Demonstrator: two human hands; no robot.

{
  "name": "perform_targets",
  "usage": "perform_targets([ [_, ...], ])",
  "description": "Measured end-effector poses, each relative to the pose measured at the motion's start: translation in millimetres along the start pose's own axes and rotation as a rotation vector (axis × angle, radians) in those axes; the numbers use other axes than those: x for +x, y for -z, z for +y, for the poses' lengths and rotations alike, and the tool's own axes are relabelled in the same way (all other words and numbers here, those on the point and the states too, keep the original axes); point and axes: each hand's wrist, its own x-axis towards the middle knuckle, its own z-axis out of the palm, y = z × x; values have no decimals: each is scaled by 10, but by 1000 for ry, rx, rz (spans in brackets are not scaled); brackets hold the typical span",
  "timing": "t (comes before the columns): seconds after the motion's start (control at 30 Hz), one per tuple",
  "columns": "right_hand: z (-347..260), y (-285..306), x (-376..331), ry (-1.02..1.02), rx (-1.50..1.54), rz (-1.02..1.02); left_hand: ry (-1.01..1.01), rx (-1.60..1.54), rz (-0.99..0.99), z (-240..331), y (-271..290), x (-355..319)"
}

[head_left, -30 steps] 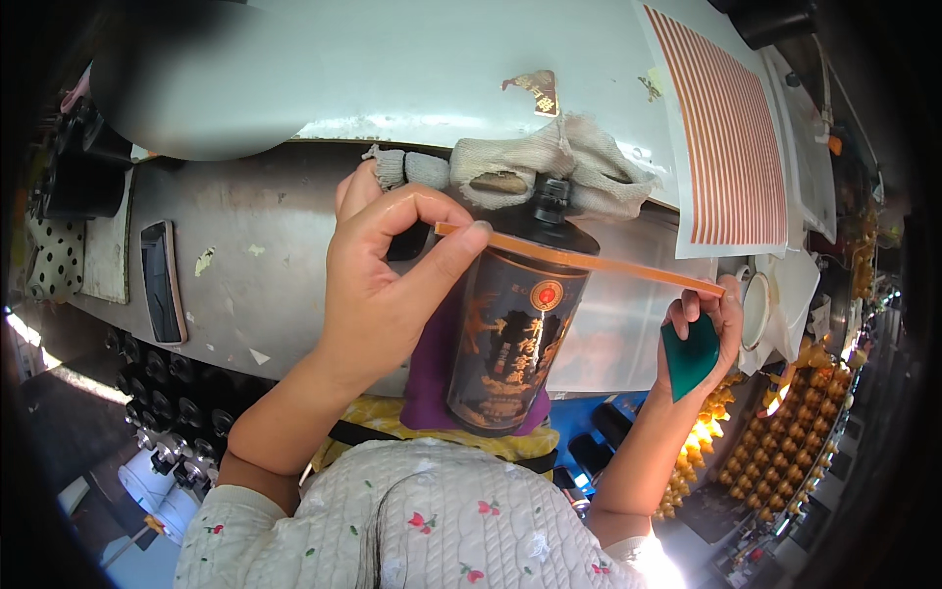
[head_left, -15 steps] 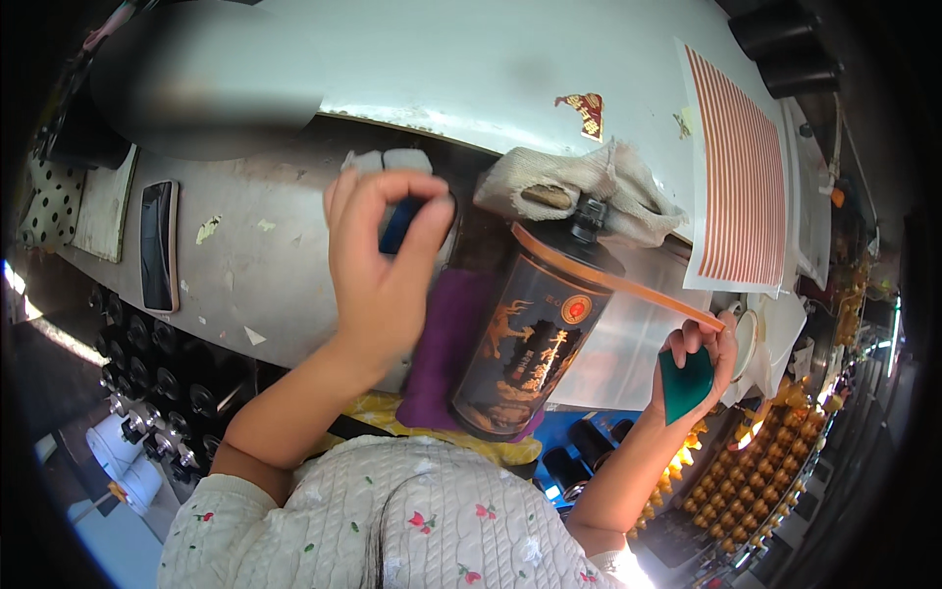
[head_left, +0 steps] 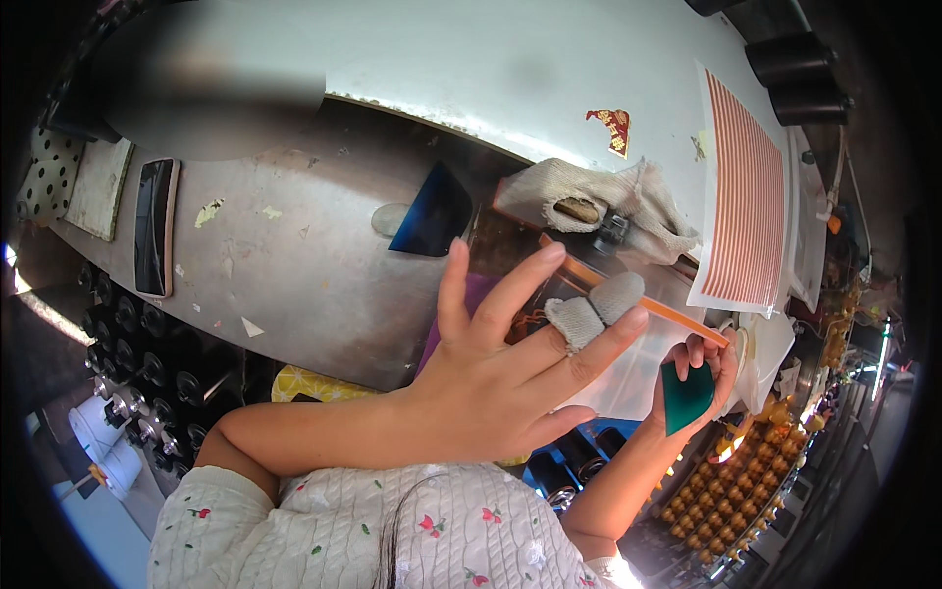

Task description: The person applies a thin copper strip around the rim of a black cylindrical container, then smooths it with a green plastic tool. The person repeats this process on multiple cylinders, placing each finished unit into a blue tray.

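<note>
My left hand point(head_left: 520, 368) is spread over a black decorated bottle point(head_left: 527, 322), hiding most of it; whether it touches the bottle I cannot tell. One finger wears a pale cloth finger cover point(head_left: 577, 322). From the bottle's upper end a thin orange strip point(head_left: 677, 319) runs right to my right hand point(head_left: 724, 378), whose fingers pinch its end. That hand also holds a green flat scraper point(head_left: 689, 401) against the palm. A dark blue flat scraper point(head_left: 437, 211) lies on the metal table beyond my left hand. Purple cloth point(head_left: 459, 306) shows beside the bottle.
A rolled cloth point(head_left: 569, 191) lies by a small black fitting point(head_left: 613, 232). A sheet of orange strips point(head_left: 741, 196) lies at right, a phone point(head_left: 155, 226) at left. Black bottles point(head_left: 147, 344) stand lower left, gold-coloured pieces point(head_left: 726, 491) lower right.
My left hand has moved right, from above the metal table to over the bottle, and its fingers have spread. The blue scraper is now in full view. My right hand keeps its hold.
</note>
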Motion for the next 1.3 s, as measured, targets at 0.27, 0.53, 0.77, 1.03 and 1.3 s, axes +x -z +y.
perform_targets([
  [0.27, 25, 20, -1, -27, 25, -34, 203, -184, -116, -201, 10, -110],
  [0.53, 21, -24, -47, -32, 26, 47, 187, -179, -61, -156, 43, -181],
  [0.77, 67, -120, -35, 19, -17, 57, -115, 399, -27, 201, -45, 5],
  [1.03, 285, -238, -67, 131, -341, 81, 199, -350, -74, -231, 38, -112],
  [1.3, 327, -485, -149, 142, -347, 76, 128, -203, -84, -204, 63, -133],
])
